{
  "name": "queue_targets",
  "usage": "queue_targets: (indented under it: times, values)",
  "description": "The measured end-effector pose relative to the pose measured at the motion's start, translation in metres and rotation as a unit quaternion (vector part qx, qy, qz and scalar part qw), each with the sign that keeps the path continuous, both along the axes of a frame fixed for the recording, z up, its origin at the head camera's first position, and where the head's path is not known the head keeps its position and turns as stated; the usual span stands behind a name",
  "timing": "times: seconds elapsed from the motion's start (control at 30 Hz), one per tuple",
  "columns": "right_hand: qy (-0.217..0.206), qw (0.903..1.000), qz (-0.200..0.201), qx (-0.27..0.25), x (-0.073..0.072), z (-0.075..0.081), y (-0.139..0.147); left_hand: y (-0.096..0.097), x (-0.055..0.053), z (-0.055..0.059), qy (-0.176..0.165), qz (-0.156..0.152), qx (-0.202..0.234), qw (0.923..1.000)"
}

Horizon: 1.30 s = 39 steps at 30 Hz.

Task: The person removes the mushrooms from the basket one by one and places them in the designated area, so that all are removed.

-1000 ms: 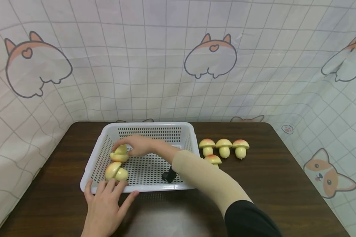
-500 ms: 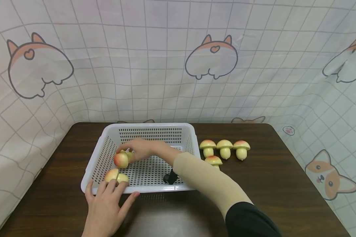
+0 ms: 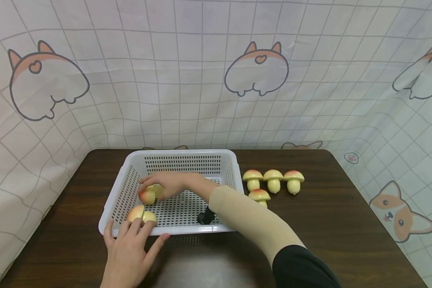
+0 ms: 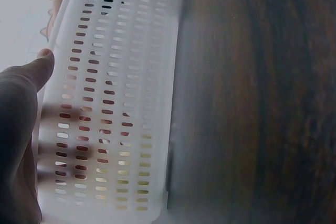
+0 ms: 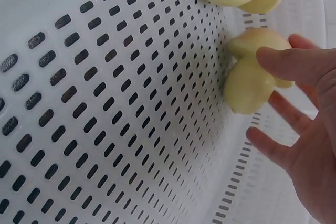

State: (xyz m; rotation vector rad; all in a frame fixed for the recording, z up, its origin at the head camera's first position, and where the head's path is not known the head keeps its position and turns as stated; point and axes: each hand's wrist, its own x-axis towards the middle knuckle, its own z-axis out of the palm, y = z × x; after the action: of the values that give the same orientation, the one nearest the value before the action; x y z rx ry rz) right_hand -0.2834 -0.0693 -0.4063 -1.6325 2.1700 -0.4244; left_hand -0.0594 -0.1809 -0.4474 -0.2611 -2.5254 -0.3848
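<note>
Inside the white basket (image 3: 176, 229), my right hand (image 3: 169, 185) holds a toy mushroom (image 3: 147, 196), pale yellow with a reddish cap. In the right wrist view, the thumb lies on the cap of this mushroom (image 5: 249, 85); the other fingers are partly behind it or spread beside it. A second toy mushroom (image 3: 135, 213) lies nearer the basket's front-left corner, partly covered by my left hand (image 3: 131, 248). My left fingers hook over the near rim, and the left wrist view shows the thumb (image 4: 42, 64) at that rim. Finger shadows show through the slotted wall.
Several more toy mushrooms (image 3: 273, 181) stand caps up on the dark wooden table (image 3: 331, 224), right of the basket. A small black device (image 3: 206, 217) hangs below my right forearm. A white gridded curtain (image 3: 187, 100) rises behind the table.
My right hand has turned the held mushroom so its cap faces left and front, and moved it slightly forward. The front mushroom has shifted a little toward the near rim. My left hand stays put.
</note>
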Motion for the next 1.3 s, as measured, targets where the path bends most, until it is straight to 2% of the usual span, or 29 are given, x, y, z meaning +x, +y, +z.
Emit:
queue_targets:
  times: [0.3,0.6,0.83,1.07,1.3]
  values:
    - [0.032,0.9984,-0.047,0.001,-0.0006,-0.0029,0.0035,0.0007,0.0005,-0.0012,0.000,0.001,-0.001,1.0000]
    - [0.014,0.9970,-0.075,0.005,-0.0037,-0.0034,0.0036,0.0014,-0.0005,-0.0005,0.003,-0.003,-0.001,1.0000]
    - [0.003,0.9978,-0.066,0.004,-0.0066,-0.0095,0.0045,0.0012,-0.0004,-0.0008,0.012,-0.010,0.007,0.9999]
    - [0.013,0.9979,-0.058,0.027,-0.0063,-0.0060,0.0043,0.0012,-0.0009,-0.0008,0.018,-0.012,0.008,0.9997]
    - [0.021,0.9985,-0.046,0.021,-0.0069,-0.0019,0.0032,0.0011,-0.0010,0.0000,0.018,-0.011,0.010,0.9997]
